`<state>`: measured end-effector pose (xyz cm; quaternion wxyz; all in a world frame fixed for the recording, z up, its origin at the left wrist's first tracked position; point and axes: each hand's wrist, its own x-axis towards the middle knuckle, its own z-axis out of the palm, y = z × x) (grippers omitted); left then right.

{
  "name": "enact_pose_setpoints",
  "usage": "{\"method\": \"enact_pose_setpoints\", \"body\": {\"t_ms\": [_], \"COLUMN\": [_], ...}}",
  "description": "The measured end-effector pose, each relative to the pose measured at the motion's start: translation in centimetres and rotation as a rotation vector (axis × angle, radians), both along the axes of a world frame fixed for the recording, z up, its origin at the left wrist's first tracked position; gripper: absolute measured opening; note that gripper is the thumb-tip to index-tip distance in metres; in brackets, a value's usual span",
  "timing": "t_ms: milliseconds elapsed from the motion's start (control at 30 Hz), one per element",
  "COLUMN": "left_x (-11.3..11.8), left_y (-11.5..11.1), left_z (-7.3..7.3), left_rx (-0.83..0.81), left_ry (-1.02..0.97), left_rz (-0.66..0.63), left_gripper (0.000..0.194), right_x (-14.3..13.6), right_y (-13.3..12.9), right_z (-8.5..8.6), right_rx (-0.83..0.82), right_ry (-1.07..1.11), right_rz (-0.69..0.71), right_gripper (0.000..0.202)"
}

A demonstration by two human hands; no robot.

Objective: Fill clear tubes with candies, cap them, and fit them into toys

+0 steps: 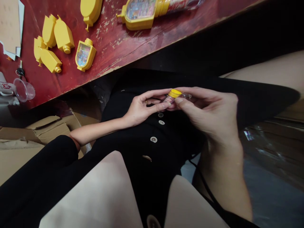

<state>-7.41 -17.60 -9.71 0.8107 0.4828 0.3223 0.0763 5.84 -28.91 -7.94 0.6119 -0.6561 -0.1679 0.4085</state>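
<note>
Above my lap, both hands meet on a small clear tube (168, 99) with a yellow cap (175, 93) and pinkish contents. My left hand (144, 107) pinches the tube's body between thumb and fingers. At the cap end, the thumb and fingers of my right hand (206, 110) are closed around it, with a bit of clear plastic showing beside them. The fingers partly hide the tube, so its full shape cannot be made out. Nearest on the table is a yellow toy case (140, 15) with a clear window, joined to a clear bottle part with a red label.
Several yellow cases (63, 34) lie on the worn red table (106, 60), one showing its windowed face (84, 56). At its left stand a clear plastic cup (23, 90), a white mug (6, 88) and a key (21, 70). Open cardboard boxes (52, 129) sit below.
</note>
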Motion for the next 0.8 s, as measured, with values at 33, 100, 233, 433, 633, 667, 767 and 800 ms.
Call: {"method": "enact_pose_setpoints", "body": {"t_ms": [33, 100, 233, 433, 633, 667, 767, 800], "left_x": [0.0, 0.1, 0.1, 0.1, 0.2, 0.3, 0.4, 0.4], "left_y": [0.0, 0.0, 0.1, 0.1, -0.3, -0.3, -0.2, -0.2], "left_z": [-0.1, -0.3, -0.4, -0.5, -0.4, -0.4, -0.4, -0.4], "left_rx": [0.016, 0.046, 0.069, 0.092, 0.055, 0.045, 0.052, 0.067], "left_ry": [0.000, -0.010, -0.020, -0.020, -0.035, -0.034, -0.018, -0.017], "left_rz": [0.004, 0.014, 0.031, 0.025, 0.069, 0.079, 0.092, 0.093], "left_gripper": [0.053, 0.053, 0.051, 0.049, 0.048, 0.048, 0.049, 0.048], "right_x": [-0.1, -0.1, -0.1, -0.4, 0.0, 0.0, 0.1, 0.1], "right_y": [0.1, 0.2, 0.4, 1.0, 1.1, 1.0, 0.8, 0.8], "right_z": [-0.1, -0.2, -0.3, -0.3, -0.6, -0.6, -0.6, -0.5], "right_rx": [-0.003, -0.006, -0.004, -0.015, 0.000, 0.005, 0.011, 0.012], "right_ry": [0.007, 0.016, 0.030, 0.037, -0.002, 0.027, 0.088, 0.098], "right_rz": [-0.001, -0.007, -0.010, -0.043, -0.043, -0.033, -0.016, -0.019], "right_gripper": [0.026, 0.025, 0.027, 0.027, 0.019, 0.019, 0.028, 0.031]}}
